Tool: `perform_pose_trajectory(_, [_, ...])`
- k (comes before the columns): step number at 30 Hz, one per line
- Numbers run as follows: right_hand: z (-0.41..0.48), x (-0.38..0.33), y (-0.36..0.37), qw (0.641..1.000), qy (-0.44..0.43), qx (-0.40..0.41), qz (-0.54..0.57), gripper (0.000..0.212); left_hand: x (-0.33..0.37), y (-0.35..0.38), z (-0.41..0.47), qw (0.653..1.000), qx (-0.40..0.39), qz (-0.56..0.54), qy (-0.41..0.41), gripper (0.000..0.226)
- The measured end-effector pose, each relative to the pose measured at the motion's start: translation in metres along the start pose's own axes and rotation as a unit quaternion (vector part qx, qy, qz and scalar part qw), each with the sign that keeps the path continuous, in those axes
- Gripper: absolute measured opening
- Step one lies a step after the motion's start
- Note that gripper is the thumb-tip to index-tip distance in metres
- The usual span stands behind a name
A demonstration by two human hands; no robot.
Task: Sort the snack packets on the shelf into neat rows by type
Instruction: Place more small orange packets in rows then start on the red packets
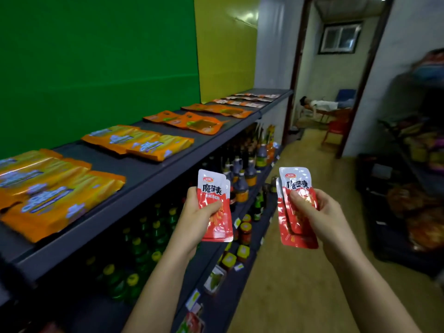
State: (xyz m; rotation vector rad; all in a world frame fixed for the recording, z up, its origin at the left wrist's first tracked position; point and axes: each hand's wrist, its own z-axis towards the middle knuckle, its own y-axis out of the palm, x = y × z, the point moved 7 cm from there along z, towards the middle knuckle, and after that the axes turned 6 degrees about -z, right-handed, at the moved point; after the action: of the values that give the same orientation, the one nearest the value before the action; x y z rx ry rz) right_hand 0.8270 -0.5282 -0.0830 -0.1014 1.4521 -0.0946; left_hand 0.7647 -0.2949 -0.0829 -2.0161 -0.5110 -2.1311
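The left hand [197, 212] grips a small stack of red snack packets [212, 188], thumb curled across the front. The packets rise toward 12 o'clock from the hand. At its 3 o'clock, well apart, the right hand [319, 212] pinches a second red stack [296, 181], which also stands up toward 12 o'clock. Both stacks are held in the air, off the shelf [134, 169]. At 9 o'clock of the left hand, large orange packets [55, 188] lie on the shelf top. Toward 11 o'clock lie another orange group [139, 143], then smaller orange pouches [192, 122], then pale packets [247, 99] farthest off.
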Motion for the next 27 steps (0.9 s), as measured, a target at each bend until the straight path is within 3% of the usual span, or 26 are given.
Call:
perform_pose_trajectory(5, [0.069,0.014,-0.020,0.999,0.004,0.033,-0.024,0.013,-0.027,0.054,0.076,0.999,-0.032,-0.013,-0.020,0.019])
perform_pose_trajectory(11, [0.174,0.020,-0.017,0.997,0.015,0.063,-0.039,0.020,-0.028,0.103,0.185,0.998,-0.056,-0.021,-0.020,0.026])
perform_pose_trajectory(16, [0.257,0.018,-0.007,0.998,0.018,0.057,-0.016,0.014,-0.032,0.139,0.270,0.998,-0.060,-0.019,-0.025,0.027])
perform_pose_trajectory(20, [0.314,0.036,-0.003,0.999,0.027,0.041,0.001,0.028,-0.046,0.165,0.324,0.998,-0.057,-0.010,-0.038,0.029])
perform_pose_trajectory(27, [0.432,0.064,-0.012,0.999,0.037,0.005,0.027,0.029,-0.069,0.219,0.419,0.997,-0.060,0.010,-0.046,0.026])
